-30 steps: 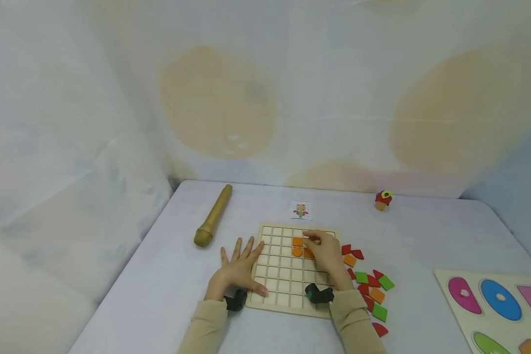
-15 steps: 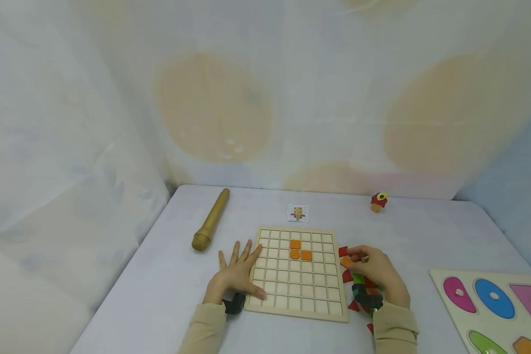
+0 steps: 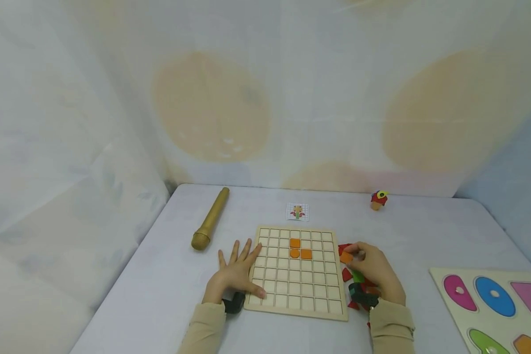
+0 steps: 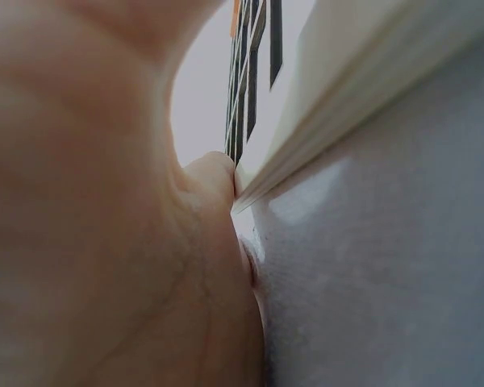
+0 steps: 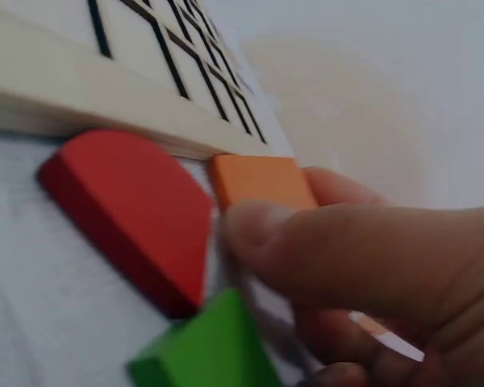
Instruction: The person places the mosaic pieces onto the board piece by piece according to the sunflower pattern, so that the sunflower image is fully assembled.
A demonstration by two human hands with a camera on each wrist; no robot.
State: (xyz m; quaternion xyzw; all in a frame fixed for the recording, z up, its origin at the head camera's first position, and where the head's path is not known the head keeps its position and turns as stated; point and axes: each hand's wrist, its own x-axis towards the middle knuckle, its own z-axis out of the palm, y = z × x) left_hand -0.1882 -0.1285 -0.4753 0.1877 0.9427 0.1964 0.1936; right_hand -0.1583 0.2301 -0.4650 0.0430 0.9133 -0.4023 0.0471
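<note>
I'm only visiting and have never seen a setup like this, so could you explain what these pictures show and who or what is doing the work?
There is no robot here: a person is working with two bare hands. The wide view comes from a camera on the head, looking forward and down. The two close-ups come from cameras worn on the wrists, one per side.

On the white table lie a wooden grid board with three orange pieces in its squares, a small picture card, a gold microphone-shaped object, a small bird figure and a board of coloured shapes.

The left hand rests spread over the grid's left edge. The right hand pinches an orange tile near red and green pieces.
</note>
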